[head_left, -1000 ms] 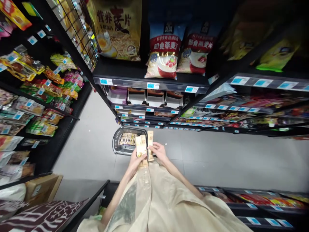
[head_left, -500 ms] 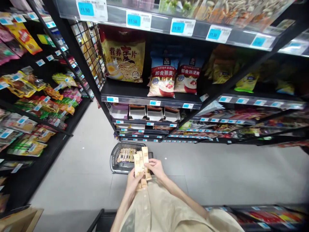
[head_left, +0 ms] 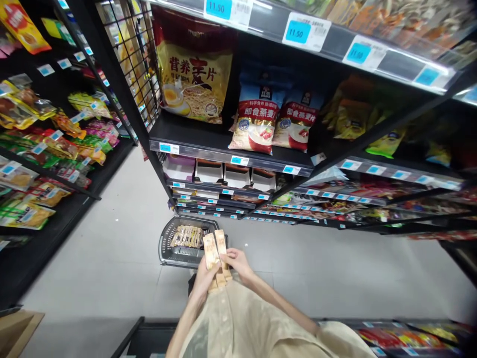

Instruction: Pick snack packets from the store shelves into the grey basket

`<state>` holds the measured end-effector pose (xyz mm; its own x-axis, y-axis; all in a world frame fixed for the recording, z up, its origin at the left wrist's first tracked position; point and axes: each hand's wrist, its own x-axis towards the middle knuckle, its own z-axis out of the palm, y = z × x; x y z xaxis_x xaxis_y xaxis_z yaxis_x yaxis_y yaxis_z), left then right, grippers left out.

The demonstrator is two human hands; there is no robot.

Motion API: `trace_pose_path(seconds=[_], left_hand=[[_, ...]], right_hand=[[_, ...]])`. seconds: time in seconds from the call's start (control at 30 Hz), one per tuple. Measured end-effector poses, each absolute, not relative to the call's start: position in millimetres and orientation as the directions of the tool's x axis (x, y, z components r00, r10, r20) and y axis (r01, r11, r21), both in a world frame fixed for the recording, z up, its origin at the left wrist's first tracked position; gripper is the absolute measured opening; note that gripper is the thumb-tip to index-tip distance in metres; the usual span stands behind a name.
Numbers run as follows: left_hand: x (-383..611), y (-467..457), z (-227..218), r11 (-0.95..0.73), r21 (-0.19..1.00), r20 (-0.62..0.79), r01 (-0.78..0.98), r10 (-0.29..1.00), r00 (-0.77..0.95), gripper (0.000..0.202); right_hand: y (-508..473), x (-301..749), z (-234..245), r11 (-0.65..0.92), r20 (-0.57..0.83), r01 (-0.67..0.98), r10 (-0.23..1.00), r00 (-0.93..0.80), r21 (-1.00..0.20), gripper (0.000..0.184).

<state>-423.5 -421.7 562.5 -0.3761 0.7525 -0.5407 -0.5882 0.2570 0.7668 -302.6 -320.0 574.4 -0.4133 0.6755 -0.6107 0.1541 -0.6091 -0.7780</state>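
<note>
Several slim beige stick packets (head_left: 210,247) are held upright together in front of my shirt. My left hand (head_left: 204,274) is closed around their lower left side, thumb across the front. My right hand (head_left: 237,262) pinches the right-hand packet (head_left: 220,240) between thumb and fingers. A dark grey shopping basket (head_left: 164,247) stands on the floor just beyond my hands, to the left. Inside it lies a row of similar-looking narrow packets (head_left: 187,236). My hands and the held packets cover the basket's right end.
Ahead rises a black shelf unit (head_left: 194,130) with a large oatmeal bag (head_left: 194,74) and red, white and blue oat bags (head_left: 257,117). Snack racks (head_left: 52,149) line the left side. A cardboard box (head_left: 22,328) sits lower left, and another low shelf (head_left: 417,338) is behind me.
My view has shifted, so the shelves look nearer and the basket sits further left. The right-hand packet has dropped lower beside the others. Both hands keep hold.
</note>
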Motion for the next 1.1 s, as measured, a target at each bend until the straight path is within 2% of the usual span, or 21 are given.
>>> trace_pose_path(seconds=[0.17, 0.33, 0.53, 0.63, 0.73, 0.9, 1.0, 1.1], left_hand=[[-399, -398, 559, 0.257, 0.770, -0.539, -0.584, 0.752, -0.379, 0.065], [-378, -361, 569, 0.236, 0.754, -0.556, -0.613, 0.726, -0.404, 0.060], [-366, -314, 574, 0.159, 0.733, -0.627, -0.661, 0.533, -0.567, 0.060], [-360, -296, 570, 0.093, 0.735, -0.644, -0.672, 0.403, -0.650, 0.060], [-354, -284, 560, 0.003, 0.719, -0.656, -0.695, 0.334, -0.677, 0.063], [-350, -275, 545, -0.029, 0.711, -0.666, -0.703, 0.293, -0.686, 0.062], [-354, -273, 534, -0.003, 0.738, -0.645, -0.675, 0.293, -0.706, 0.059], [-358, -271, 517, 0.069, 0.761, -0.640, -0.645, 0.238, -0.730, 0.056]], right_hand=[[-286, -271, 567, -0.611, -0.633, 0.239, 0.584, -0.507, -0.755, 0.058], [-230, -258, 569, -0.500, -0.586, 0.333, 0.526, -0.616, -0.799, 0.050], [-162, -264, 567, -0.382, -0.563, 0.432, 0.359, -0.745, -0.817, 0.047], [-136, -268, 561, -0.367, -0.622, 0.523, 0.245, -0.744, -0.770, 0.051], [-118, -275, 554, -0.392, -0.695, 0.603, 0.148, -0.704, -0.695, 0.054], [-102, -290, 544, -0.286, -0.691, 0.643, 0.112, -0.714, -0.711, 0.054], [-99, -296, 534, -0.209, -0.667, 0.636, 0.135, -0.733, -0.742, 0.051], [-95, -299, 511, -0.150, -0.649, 0.632, 0.157, -0.744, -0.760, 0.047]])
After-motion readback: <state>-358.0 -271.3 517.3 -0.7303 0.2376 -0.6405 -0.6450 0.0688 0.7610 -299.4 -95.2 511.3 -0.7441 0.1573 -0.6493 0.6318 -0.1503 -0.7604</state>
